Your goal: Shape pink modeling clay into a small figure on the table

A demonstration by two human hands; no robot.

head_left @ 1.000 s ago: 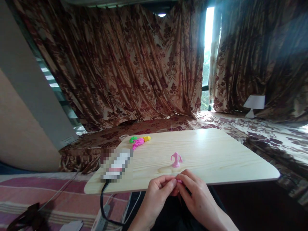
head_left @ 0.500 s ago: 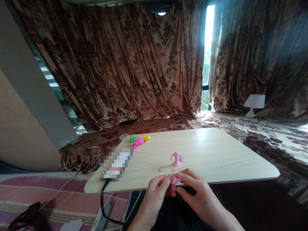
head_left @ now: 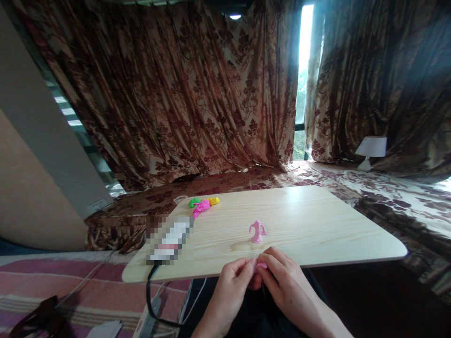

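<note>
My left hand (head_left: 230, 284) and my right hand (head_left: 283, 281) meet just below the near edge of the light wooden table (head_left: 317, 225). Their fingertips pinch a small pink clay piece (head_left: 261, 265) between them; most of it is hidden by the fingers. A small pink clay figure (head_left: 257, 231) stands upright on the table, just beyond my hands.
Green, pink and yellow clay pieces (head_left: 203, 204) lie at the table's far left corner. A blurred-out flat object (head_left: 169, 239) lies on the left side, with a black cable (head_left: 151, 300) hanging from it. Patterned brown curtains (head_left: 197, 94) and a white lamp (head_left: 369, 150) stand behind.
My hands have stayed at the table's near edge, working the pink piece; less of it shows between the fingertips than half a second ago. The view has shifted slightly.
</note>
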